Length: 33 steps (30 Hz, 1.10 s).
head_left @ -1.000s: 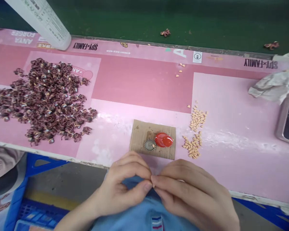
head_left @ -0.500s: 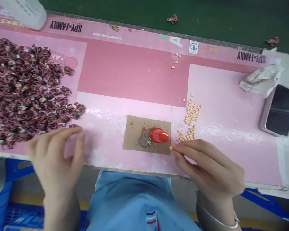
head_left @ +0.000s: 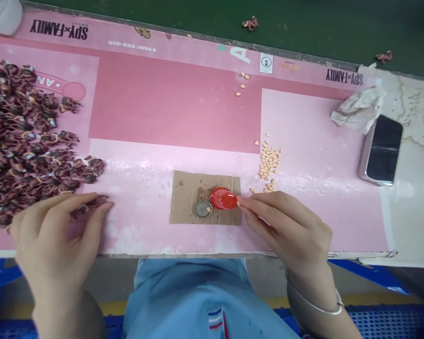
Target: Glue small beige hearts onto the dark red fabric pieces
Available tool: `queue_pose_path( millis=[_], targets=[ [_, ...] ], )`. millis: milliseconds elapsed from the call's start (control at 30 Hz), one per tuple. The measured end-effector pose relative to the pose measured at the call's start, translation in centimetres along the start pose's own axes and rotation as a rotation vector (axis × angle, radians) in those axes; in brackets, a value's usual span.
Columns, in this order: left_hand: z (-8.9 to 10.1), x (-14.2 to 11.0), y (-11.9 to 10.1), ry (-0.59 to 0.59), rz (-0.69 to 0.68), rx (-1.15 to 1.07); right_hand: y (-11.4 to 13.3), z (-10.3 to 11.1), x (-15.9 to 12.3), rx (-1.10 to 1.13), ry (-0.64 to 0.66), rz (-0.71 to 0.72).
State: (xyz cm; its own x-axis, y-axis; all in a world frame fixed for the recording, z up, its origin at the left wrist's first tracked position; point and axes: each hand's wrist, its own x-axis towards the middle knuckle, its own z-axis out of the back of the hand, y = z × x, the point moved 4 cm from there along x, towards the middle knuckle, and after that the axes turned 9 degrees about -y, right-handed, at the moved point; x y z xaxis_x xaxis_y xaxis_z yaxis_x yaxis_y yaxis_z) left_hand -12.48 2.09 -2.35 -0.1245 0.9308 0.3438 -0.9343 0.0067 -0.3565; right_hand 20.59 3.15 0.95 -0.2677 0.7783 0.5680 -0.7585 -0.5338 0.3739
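Note:
My right hand (head_left: 291,230) pinches a tiny peach-coloured piece (head_left: 238,203) between thumb and fingertips, at the right edge of a red oval cap (head_left: 223,198). Glossy liquid seems to lie in the cap. Beside it is a crown bottle cap (head_left: 202,209) with a small peach bit on it; both rest on a piece of cardboard (head_left: 183,190). My left hand (head_left: 54,242) reaches over the front of a pile of small dark brown figurines (head_left: 28,136). Its thumb and forefinger are apart, with a figurine (head_left: 99,201) near their tips.
Loose peach pieces (head_left: 269,160) lie in a heap right of the cardboard. Further right are a phone (head_left: 383,150) and a crumpled tissue (head_left: 360,108). A white container (head_left: 3,16) stands at the back left. Two figurines lie on the green surface (head_left: 314,33) behind.
My right hand has brought the peach piece left to the red cap's edge. My left hand has come down to the figurines at the pile's front. The whole view has shifted.

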Motion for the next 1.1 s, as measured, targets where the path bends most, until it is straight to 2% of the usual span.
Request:
queue_pose_path(
  millis=[167,233,333,400,467,600,700,833,1100],
  targets=[
    [-0.2,-0.1,-1.3,-0.211,-0.141,-0.063,-0.1,0.0,0.0,0.016,0.007,-0.003],
    [-0.5,-0.1,-2.3,-0.205,-0.119,-0.168,-0.2,-0.1,0.1,0.024,0.009,-0.01],
    [-0.9,-0.5,-4.4,-0.169,-0.052,-0.449,-0.3,-0.1,0.2,0.028,0.005,-0.008],
    [-1.1,-0.8,-6.1,-0.2,-0.05,-0.622,-0.2,0.0,0.3,0.034,-0.008,-0.005],
    [-1.6,-1.1,-7.6,-0.176,-0.04,-0.758,0.1,0.2,0.4,0.068,-0.032,-0.031],
    [-2.7,-0.9,-10.2,0.017,-0.015,-1.055,1.5,0.3,0.4,0.24,-0.103,-0.134],
    [-2.9,-0.7,-11.3,0.064,0.067,-1.22,2.5,-0.3,0.2,0.349,-0.138,-0.197],
    [-2.9,-0.9,-11.5,0.064,0.175,-1.248,3.2,-1.3,0.0,0.431,-0.137,-0.235],
    [-2.6,-1.5,-11.3,0.037,0.117,-1.219,3.3,-2.3,0.2,0.451,-0.039,-0.195]
  ],
)
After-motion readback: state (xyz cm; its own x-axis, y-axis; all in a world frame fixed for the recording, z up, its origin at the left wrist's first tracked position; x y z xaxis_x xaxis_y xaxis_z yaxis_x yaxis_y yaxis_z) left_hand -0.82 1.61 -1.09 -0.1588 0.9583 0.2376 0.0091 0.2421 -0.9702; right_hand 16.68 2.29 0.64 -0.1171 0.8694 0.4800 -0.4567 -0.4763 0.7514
